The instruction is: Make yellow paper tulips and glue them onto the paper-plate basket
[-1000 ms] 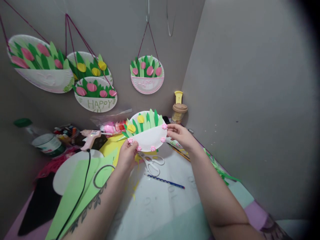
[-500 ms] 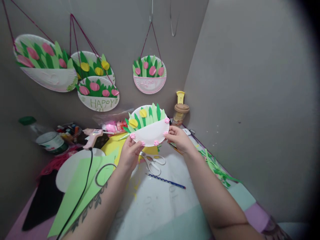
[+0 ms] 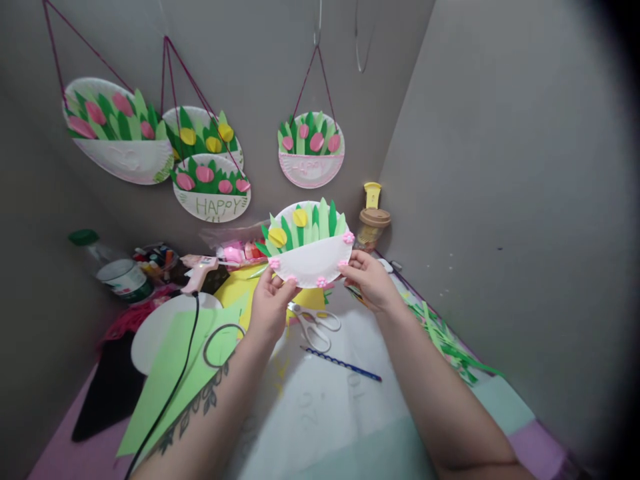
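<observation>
Above the scissors (image 3: 316, 325) hangs the paper-plate basket (image 3: 313, 259), long axis side to side, its right end higher. The left hand (image 3: 273, 305) pinches its lower-left rim, and the right hand (image 3: 373, 280) pinches its right rim.

Left hand (image 3: 270, 305) and right hand (image 3: 371, 281) raised ahead, each in a pinching grip

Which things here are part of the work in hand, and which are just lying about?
In hand:
paper-plate flower basket, held at its lower rim by left hand and right hand

Lying about:
scissors, blue pencil, pink glue gun, green paper sheet, green strips
</observation>
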A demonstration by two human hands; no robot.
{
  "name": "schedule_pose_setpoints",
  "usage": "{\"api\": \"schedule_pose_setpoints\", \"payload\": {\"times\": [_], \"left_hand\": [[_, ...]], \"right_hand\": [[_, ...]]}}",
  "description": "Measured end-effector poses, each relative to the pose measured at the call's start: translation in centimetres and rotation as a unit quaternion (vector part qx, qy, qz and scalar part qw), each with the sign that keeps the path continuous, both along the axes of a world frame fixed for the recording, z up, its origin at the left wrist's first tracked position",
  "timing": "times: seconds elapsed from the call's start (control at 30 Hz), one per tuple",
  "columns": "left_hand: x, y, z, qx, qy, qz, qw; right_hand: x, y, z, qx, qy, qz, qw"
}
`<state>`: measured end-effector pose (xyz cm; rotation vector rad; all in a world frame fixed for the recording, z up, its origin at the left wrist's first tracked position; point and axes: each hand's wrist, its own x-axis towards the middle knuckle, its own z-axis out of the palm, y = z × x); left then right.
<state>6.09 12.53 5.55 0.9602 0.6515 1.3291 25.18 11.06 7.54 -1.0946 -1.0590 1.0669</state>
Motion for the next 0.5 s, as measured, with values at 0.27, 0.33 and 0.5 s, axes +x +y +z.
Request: {"api": "schedule_pose_setpoints", "payload": {"times": [0.27,0.33,0.5], "left_hand": [[0.3,-0.3,0.4,0.014,-0.018,0.032,0.999],[0.3,-0.4,0.4,0.012,-0.023,0.031,0.999],[0.4,-0.7,0.4,0.010,-0.027,0.013,0.999]], "right_hand": [[-3.4,-0.3,-1.1,0.061,0.019,0.060,0.996],[-4.1,-0.4,-1.3,0.060,0.025,0.046,0.997],[-4.3,-0.2,-1.6,0.050,0.025,0.003,0.998]]}}
